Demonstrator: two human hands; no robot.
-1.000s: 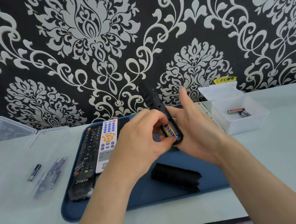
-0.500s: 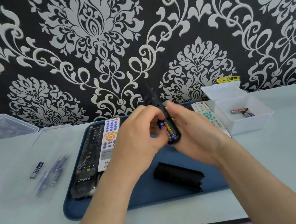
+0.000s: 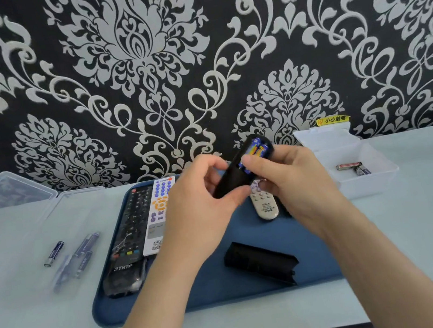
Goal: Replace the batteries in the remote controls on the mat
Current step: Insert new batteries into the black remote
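1. since a second ago, when the black remote (image 3: 236, 177) stood nearly upright with its open bay low between the palms, it has been swung round; the bay end now points up toward the wall (image 3: 137, 63), with two blue-and-yellow batteries (image 3: 257, 150) showing in it
2. the left hand (image 3: 202, 208) has its fingers (image 3: 231, 196) curled round the remote's lower body; the right hand (image 3: 294, 179) pinches the bay end, thumb laid beside the cells; together they hold it in the air over the far part of the mat (image 3: 229, 289), above a grey remote (image 3: 265, 204)
3. the battery cover (image 3: 262, 263) lies loose on the mat, nearer the person, well apart from the remote
4. both cells look seated, so this remote probably wants only its cover; whether they are the fresh ones i cannot tell
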